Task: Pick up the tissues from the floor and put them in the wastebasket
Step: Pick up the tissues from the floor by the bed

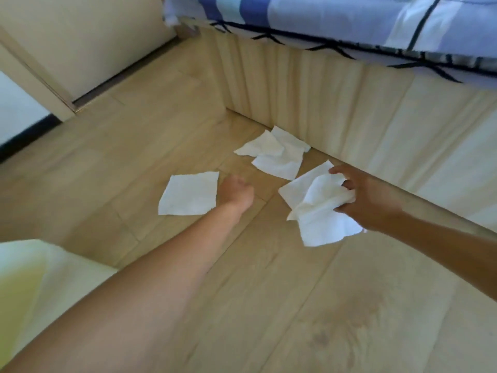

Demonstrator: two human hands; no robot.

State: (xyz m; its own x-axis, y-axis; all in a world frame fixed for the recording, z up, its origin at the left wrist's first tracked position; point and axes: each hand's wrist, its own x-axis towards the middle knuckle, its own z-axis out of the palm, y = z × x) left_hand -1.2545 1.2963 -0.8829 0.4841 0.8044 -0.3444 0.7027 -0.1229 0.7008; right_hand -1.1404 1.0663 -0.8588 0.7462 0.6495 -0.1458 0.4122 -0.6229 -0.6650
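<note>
White tissues lie on the light wooden floor (269, 305). My right hand (368, 200) grips a crumpled tissue (322, 214), which hangs from its fingers over a flat tissue (301, 184) on the floor. My left hand (236, 193) hovers with its fingers curled shut and nothing in them, right beside a flat square tissue (189, 193). A small heap of two or three tissues (277, 153) lies farther off, close to the bed base. No wastebasket is in view.
A padded beige bed base (336, 103) runs along the right, topped by a blue checked bed sheet (349, 20). A door (88, 41) and its frame stand at the back left. A pale yellow-white object (29, 286) sits at the lower left.
</note>
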